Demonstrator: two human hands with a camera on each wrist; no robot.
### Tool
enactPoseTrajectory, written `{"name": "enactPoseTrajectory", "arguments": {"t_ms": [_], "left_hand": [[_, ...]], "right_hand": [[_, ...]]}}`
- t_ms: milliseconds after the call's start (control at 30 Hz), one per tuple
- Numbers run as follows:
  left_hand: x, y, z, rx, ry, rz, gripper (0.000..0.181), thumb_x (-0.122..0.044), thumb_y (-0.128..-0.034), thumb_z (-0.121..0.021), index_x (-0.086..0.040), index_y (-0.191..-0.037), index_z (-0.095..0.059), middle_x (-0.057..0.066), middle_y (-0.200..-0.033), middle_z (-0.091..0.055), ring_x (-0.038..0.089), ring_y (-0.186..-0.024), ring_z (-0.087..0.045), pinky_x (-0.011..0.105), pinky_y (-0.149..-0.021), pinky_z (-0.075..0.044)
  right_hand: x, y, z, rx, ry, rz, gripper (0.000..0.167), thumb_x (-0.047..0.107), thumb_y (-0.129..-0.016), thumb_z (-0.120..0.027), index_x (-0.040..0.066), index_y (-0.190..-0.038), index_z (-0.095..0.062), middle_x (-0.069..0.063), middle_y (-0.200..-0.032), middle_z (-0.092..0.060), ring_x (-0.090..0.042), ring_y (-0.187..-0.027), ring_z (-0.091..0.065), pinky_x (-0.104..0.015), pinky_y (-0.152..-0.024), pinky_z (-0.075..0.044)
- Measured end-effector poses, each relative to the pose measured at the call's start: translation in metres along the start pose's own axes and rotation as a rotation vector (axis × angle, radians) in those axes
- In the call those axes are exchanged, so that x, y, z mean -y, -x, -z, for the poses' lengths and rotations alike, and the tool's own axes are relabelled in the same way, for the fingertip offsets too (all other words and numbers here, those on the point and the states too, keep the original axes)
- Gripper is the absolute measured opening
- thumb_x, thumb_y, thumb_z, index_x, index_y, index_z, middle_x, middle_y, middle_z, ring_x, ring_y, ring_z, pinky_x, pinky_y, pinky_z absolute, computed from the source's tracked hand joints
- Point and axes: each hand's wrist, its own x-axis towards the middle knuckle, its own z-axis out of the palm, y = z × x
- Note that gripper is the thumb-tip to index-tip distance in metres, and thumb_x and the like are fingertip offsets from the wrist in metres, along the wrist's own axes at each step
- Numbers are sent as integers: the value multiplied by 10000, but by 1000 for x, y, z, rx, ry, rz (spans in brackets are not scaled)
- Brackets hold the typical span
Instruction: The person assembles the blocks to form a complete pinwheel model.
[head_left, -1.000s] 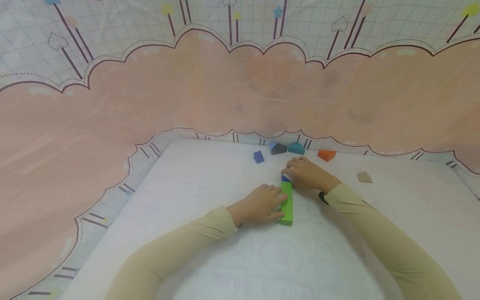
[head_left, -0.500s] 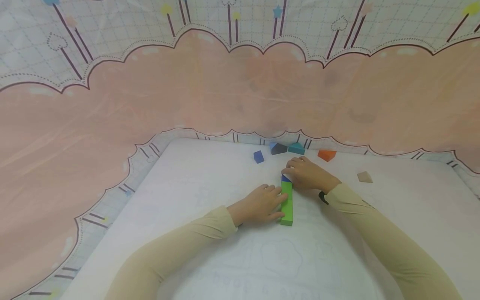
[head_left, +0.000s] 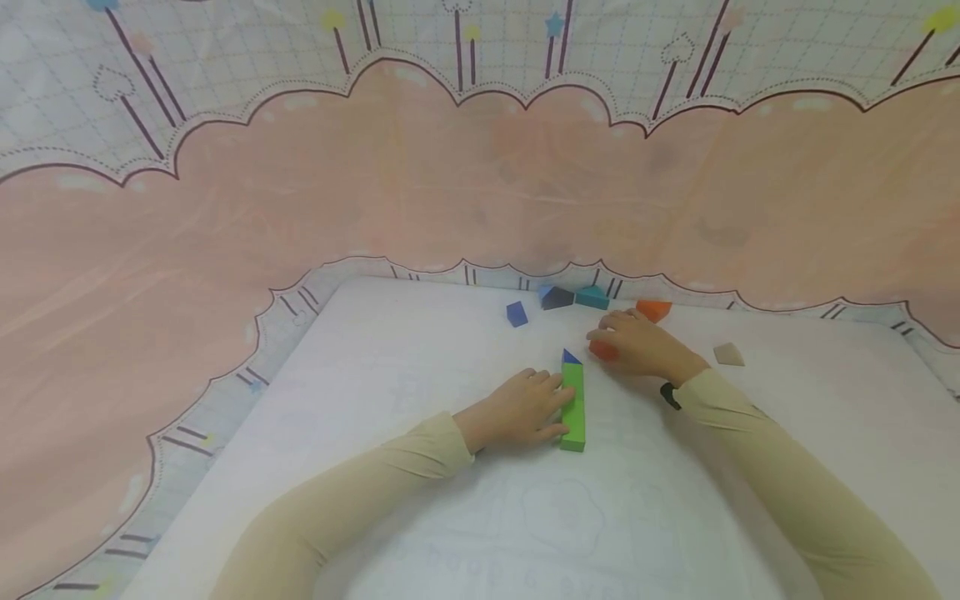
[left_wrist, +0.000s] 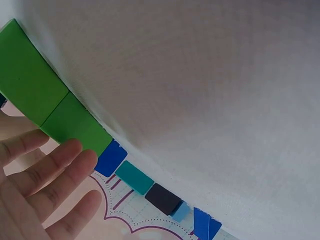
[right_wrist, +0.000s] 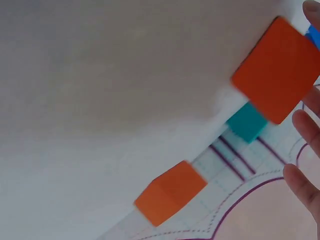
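Observation:
Two green blocks point(head_left: 573, 417) lie end to end in a row, with a small blue triangular block point(head_left: 571, 357) at the far end. My left hand point(head_left: 517, 410) lies along the row's left side, its extended fingertips touching the green. In the left wrist view the fingers of that hand point(left_wrist: 50, 185) are spread beside the green blocks point(left_wrist: 35, 70). To the right of the blue tip, my right hand point(head_left: 641, 343) holds an orange block point(head_left: 603, 351) between thumb and fingers, partly hidden by the hand; the right wrist view shows its flat face point(right_wrist: 277, 70) large.
Along the back edge stand a blue block point(head_left: 517, 314), a dark block point(head_left: 557, 298) with light blue beside it, a teal block point(head_left: 592, 297) and another orange block point(head_left: 654, 311). A tan piece point(head_left: 729, 354) lies farther right on the white surface point(head_left: 360, 358).
My right hand has moved right, away from the row's far end, uncovering the blue triangular block; the orange block now shows beneath its fingers. My left hand has stayed put.

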Motion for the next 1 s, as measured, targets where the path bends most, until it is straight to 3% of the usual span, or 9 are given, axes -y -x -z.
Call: {"name": "enactPoseTrajectory", "arguments": {"t_ms": [167, 433, 600, 1000], "left_hand": [[0, 0, 0, 10, 10, 1, 464, -525, -936, -446, -171, -1236, -463, 14, -1158, -567, 153, -1029, -552, 301, -890, -459], [0, 0, -1, 5, 18, -2, 454, -522, -933, -455, -175, -1226, -468, 2, -1134, -565, 143, -1006, -546, 289, -874, -456], [0, 0, -1, 8, 21, 2, 460, -523, -932, -456, -176, -1234, -464, 4, -1136, -566, 145, -1013, -544, 290, -879, -454], [0, 0, -1, -4, 9, -1, 443, -518, -938, -445, -172, -1214, -464, -2, -1099, -558, 139, -976, -542, 287, -853, -457]], "right_hand": [[-6, 6, -1, -35, -1, 5, 443, 167, -767, -763, 103, -1184, -628, -119, -1147, -642, -330, -1137, -539, -556, -1039, -352], [-11, 8, -6, -60, 16, 18, 300, 154, -764, -764, 58, -1032, -672, -114, -1024, -667, -300, -1025, -569, -527, -995, -393], [-6, 4, -8, -49, -15, 14, 327, 188, -762, -773, 78, -1054, -676, -100, -1067, -678, -296, -1072, -575, -520, -1012, -395], [9, -6, -8, -56, 26, 59, 307, 223, -794, -747, 107, -1069, -678, -75, -1056, -689, -281, -1070, -582, -494, -1008, -405]]}}
